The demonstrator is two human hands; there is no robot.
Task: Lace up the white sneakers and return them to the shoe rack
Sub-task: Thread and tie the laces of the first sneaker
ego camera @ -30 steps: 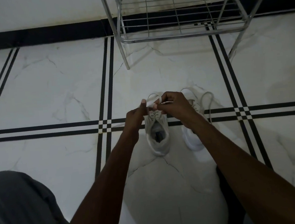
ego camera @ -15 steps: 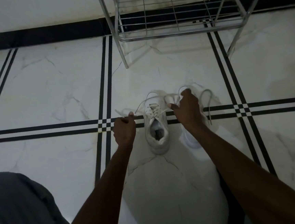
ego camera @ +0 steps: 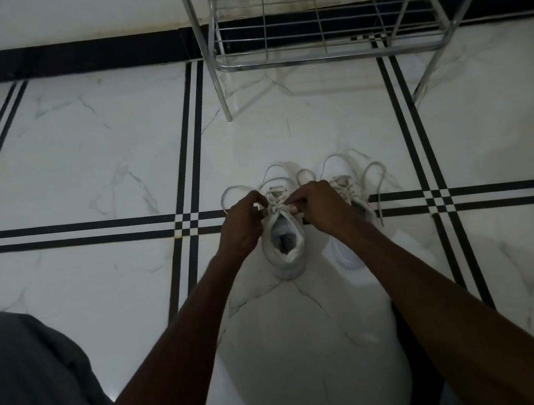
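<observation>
Two white sneakers stand side by side on the floor, toes pointing away from me. The left sneaker has its opening toward me. My left hand and my right hand both pinch its white laces just above the tongue, close together. Loops of lace arc out to the left and over the toe. The right sneaker is partly hidden behind my right wrist, its loose lace trailing to the right. The metal shoe rack stands ahead against the wall.
The floor is white marble tile with black double stripes crossing it. A black skirting band runs along the wall. My grey-clothed knee fills the lower left corner. The rack's lowest wire shelf holds nothing.
Half a second ago my hands were spread wide, pulling the lace ends outward. Now both have come back together over the left sneaker's tongue, still gripping the laces.
</observation>
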